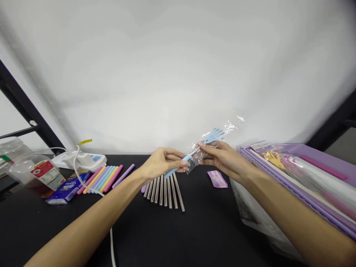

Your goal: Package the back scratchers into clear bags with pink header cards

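We take our clock from the scratcher, with twelve at the top of the view. The person's left hand (pixel 162 163) has its fingers closed on the blue handle of a back scratcher (pixel 190 156), which is held tilted above the table (pixel 205 230), handle toward eight and head toward two. The right hand (pixel 222 157) pinches a clear bag (pixel 230 127) near the head (whether it also grips the rod through the film, we cannot tell). The bag covers head and rod; much of the handle lies outside.

We judge the step to be sliding scratcher and bag along each other, direction undetermined. The next move would call for a steady handle and a light pull on the film, lest it tear or snag.

Metal rods (pixel 165 193) fan out at seven, coloured sticks (pixel 104 180) lie toward nine, a pink card (pixel 217 179) at four, and a purple box (pixel 294 148) stands at three.
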{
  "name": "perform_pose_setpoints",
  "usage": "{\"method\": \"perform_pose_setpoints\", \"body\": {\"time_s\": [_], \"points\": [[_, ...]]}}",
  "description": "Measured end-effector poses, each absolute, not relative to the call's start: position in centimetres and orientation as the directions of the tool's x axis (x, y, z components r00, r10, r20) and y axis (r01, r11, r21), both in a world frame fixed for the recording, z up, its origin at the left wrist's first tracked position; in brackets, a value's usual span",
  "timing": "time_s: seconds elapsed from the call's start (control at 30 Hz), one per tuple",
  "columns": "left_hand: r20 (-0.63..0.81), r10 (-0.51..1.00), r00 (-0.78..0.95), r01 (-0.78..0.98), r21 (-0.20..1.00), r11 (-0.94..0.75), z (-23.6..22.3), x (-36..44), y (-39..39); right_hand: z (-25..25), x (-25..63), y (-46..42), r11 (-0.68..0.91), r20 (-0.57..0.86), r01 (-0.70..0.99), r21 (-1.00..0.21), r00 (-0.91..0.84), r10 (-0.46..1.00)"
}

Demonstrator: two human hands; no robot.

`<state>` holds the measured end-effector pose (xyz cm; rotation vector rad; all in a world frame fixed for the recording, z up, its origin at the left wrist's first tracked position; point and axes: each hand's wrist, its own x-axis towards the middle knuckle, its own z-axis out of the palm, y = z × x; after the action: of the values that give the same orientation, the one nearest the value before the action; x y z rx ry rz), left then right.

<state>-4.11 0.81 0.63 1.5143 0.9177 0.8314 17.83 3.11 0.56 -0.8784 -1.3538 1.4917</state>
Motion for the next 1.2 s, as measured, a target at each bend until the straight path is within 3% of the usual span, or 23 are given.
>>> {"method": "perform_pose_setpoints", "body": {"time_s": [0.13,0.3,0.47,0.67,0.83,1.2], "points": [[0.076,0.943,0.325,0.223,0.962,-0.155,0.1,-3.7,0.8,0.2,17.6,2.8,0.003,0.055,-0.142,-0.990,-0.362,0.931],[0.090,0.898,0.432,0.120,0.980,-0.156,0.1,-3.6,0.9,0.2,17.5,2.8,0.027,0.076,-0.143,-0.989,-0.347,0.935],[0.133,0.939,0.316,0.304,0.924,-0.234,-0.2,-3.9,1.1,0.2,17.4,2.8,0.004,0.056,-0.144,-0.990,-0.359,0.932],[0.093,0.923,0.372,0.198,0.964,-0.177,-0.2,-3.7,0.9,0.1,17.6,3.0,0.022,0.079,-0.165,-0.986,-0.345,0.935],[0.128,0.949,0.287,0.300,0.929,-0.216,-0.5,-3.2,0.6,-0.1,17.2,2.9,-0.032,0.034,-0.173,-0.984,-0.371,0.928],[0.063,0.883,0.466,0.104,0.987,-0.126,-0.2,-4.9,1.5,0.6,19.1,3.6,-0.046,0.028,-0.231,-0.972,-0.308,0.951]]}}
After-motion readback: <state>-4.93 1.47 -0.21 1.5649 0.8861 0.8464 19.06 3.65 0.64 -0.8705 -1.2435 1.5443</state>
